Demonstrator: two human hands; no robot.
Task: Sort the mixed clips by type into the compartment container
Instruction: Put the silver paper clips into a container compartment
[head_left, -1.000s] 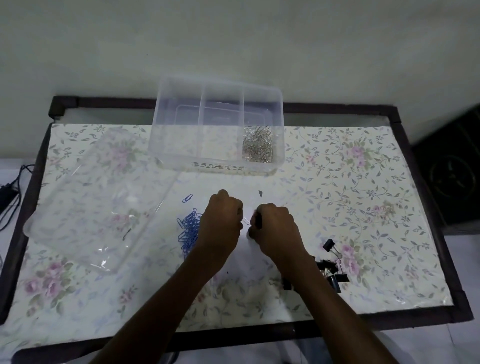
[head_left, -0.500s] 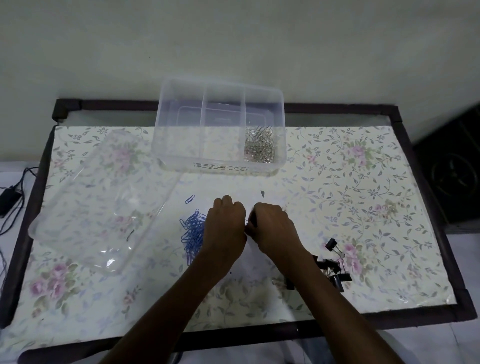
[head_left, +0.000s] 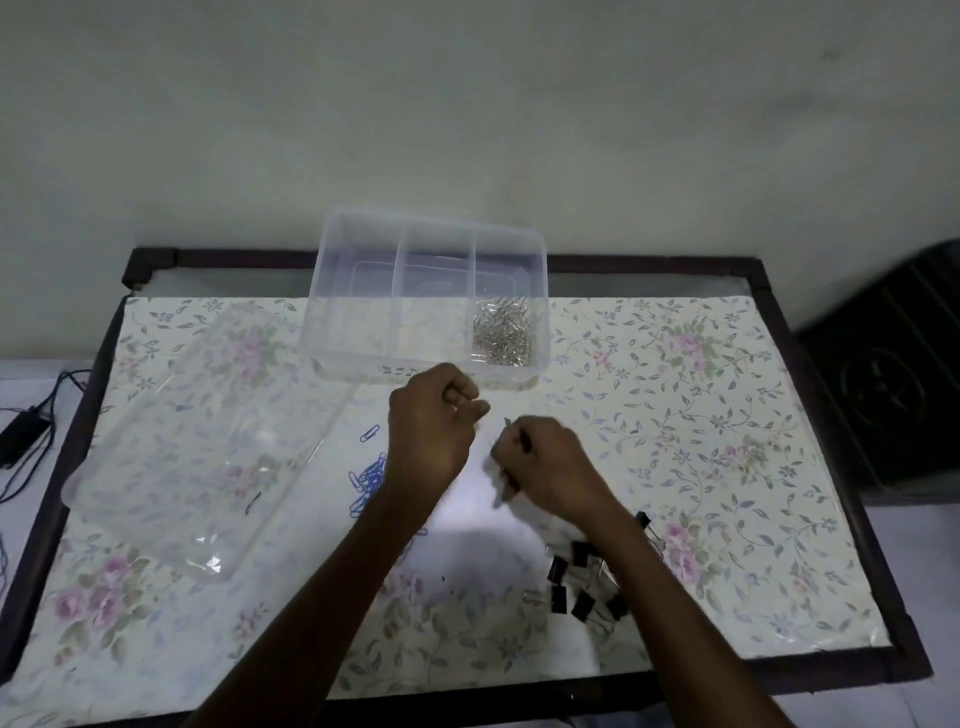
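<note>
Up comes the left hand (head_left: 434, 431), fingers curled, nothing visibly held; right hand (head_left: 540, 462) stays low, pinching something small. Silver clips (head_left: 503, 332) fill the container's (head_left: 332, 291) right compartment, straight ahead, left hand nearer. Blue clips (head_left: 370, 478) wait on the worktop (head_left: 701, 415).

A plain, pale grey-white plastered wall (head_left: 467, 104) fills the view from 10 to 2 o'clock, dimly and evenly lit. Below it stands the dark brown wood-framed table (head_left: 779, 322), covered by a cream floral-print sheet under clear plastic (head_left: 701, 415) with a glare patch near its centre. At 3 o'clock sits a black cabinet-like piece of furniture (head_left: 893, 395). At 9 o'clock a black power adapter with cables (head_left: 21, 436) lies on the light floor (head_left: 31, 374).
</note>
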